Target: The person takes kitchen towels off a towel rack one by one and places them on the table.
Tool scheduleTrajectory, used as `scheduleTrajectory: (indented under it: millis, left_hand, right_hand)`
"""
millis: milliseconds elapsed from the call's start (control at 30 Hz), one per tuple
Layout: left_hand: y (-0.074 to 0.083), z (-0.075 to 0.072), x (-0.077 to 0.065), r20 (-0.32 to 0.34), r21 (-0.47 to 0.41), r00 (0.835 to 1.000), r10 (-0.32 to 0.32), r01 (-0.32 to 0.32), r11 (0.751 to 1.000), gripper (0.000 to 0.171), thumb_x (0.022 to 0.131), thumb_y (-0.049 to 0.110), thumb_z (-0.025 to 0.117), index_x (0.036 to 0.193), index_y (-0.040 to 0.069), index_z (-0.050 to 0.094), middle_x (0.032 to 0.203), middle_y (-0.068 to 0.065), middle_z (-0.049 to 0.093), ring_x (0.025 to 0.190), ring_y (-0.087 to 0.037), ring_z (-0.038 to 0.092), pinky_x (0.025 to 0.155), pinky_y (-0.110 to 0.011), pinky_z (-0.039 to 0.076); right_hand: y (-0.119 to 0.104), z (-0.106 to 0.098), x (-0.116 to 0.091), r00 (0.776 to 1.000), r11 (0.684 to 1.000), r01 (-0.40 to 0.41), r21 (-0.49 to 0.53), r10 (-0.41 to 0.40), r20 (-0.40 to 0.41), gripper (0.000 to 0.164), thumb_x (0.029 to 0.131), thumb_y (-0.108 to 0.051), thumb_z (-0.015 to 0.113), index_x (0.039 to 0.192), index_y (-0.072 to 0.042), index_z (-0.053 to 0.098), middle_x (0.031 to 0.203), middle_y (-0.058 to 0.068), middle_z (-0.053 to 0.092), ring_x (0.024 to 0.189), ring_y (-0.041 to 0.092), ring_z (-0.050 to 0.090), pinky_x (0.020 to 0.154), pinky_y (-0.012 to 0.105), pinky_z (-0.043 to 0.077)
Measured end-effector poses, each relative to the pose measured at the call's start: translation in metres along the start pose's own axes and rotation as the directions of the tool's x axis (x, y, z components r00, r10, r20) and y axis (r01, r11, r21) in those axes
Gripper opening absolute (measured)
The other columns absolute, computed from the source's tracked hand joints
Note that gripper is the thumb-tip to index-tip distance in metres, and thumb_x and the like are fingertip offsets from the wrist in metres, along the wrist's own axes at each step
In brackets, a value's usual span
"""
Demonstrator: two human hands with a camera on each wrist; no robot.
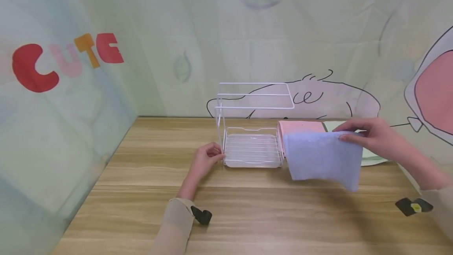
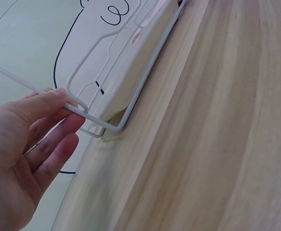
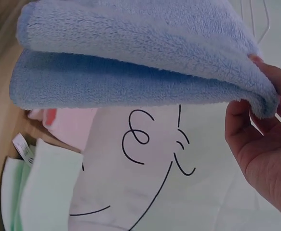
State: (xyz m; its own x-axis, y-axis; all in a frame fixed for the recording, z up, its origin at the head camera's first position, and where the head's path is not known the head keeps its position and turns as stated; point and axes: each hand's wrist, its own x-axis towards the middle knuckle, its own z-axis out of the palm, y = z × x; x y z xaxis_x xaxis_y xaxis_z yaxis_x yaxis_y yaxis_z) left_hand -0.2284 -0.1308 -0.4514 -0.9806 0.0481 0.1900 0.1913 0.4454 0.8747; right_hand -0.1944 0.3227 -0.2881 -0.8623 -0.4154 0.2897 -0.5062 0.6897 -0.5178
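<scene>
A white wire rack point(image 1: 253, 150) with a tray at its base and bars above stands on the table. My left hand point(image 1: 205, 161) is at its left side; in the left wrist view the thumb and fingers pinch the rack's white wire point(image 2: 98, 122). To the right, my right hand point(image 1: 378, 139) holds a folded light blue towel point(image 1: 323, 154) by its upper right corner. The towel hangs in the air, in front of a pink towel point(image 1: 301, 126) and a pale green towel point(image 1: 373, 159), and partly hides both. In the right wrist view, the blue towel's folded layers point(image 3: 130, 86) show.
The wooden table point(image 1: 247, 211) meets a printed cloth backdrop point(image 1: 177, 38) at the back and left. In the right wrist view, the green towel point(image 3: 51, 187) carries a small white tag point(image 3: 22, 149).
</scene>
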Motion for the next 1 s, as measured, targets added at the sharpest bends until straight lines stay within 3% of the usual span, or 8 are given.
scheduleTrajectory:
  millis: [233, 367, 633, 1000]
  left_hand:
    - [0.001, 0.0, 0.002, 0.005, -0.011, 1.0, 0.001, -0.001, 1.0, 0.013, 0.082, 0.004, 0.077, 0.09, 0.003, 0.067, 0.088, -0.016, 0.074, 0.076, -0.015, 0.068, 0.064, -0.019, 0.055]
    - [0.003, 0.0, 0.002, 0.004, -0.006, 1.0, -0.008, 0.008, 1.0, 0.014, 0.082, 0.004, 0.078, 0.09, 0.003, 0.067, 0.089, -0.016, 0.074, 0.076, -0.017, 0.069, 0.065, -0.02, 0.056]
    - [0.002, -0.002, 0.001, 0.024, -0.016, 0.999, -0.024, 0.024, 1.0, 0.014, 0.082, 0.005, 0.077, 0.092, 0.003, 0.067, 0.09, -0.017, 0.074, 0.077, -0.018, 0.069, 0.065, -0.021, 0.056]
    - [0.004, -0.002, 0.0, 0.02, 0.002, 1.0, -0.009, 0.009, 1.0, 0.012, 0.083, 0.006, 0.077, 0.09, 0.004, 0.068, 0.089, -0.015, 0.074, 0.079, -0.017, 0.069, 0.068, -0.019, 0.055]
  right_hand:
    - [-0.004, 0.005, -0.009, 0.988, 0.99, 0.074, 0.119, -0.089, 0.123, 0.022, 0.086, -0.001, 0.073, 0.104, -0.013, 0.074, 0.098, -0.016, 0.074, 0.09, -0.007, 0.064, 0.075, 0.008, 0.053]
    - [-0.003, 0.007, -0.018, 0.979, 0.985, 0.052, 0.163, -0.082, 0.187, 0.023, 0.087, -0.002, 0.072, 0.106, -0.014, 0.073, 0.099, -0.015, 0.074, 0.084, -0.003, 0.064, 0.068, 0.014, 0.054]
    - [0.033, 0.031, -0.028, 0.952, 0.962, 0.013, 0.274, -0.096, 0.291, 0.021, 0.09, 0.001, 0.067, 0.107, -0.01, 0.072, 0.101, -0.016, 0.074, 0.088, -0.003, 0.064, 0.074, 0.013, 0.05]
    - [0.081, 0.064, -0.022, 0.94, 0.965, -0.13, 0.23, 0.046, 0.338, 0.019, 0.093, -0.012, 0.067, 0.111, -0.01, 0.072, 0.107, -0.016, 0.073, 0.096, -0.006, 0.062, 0.078, 0.015, 0.051]
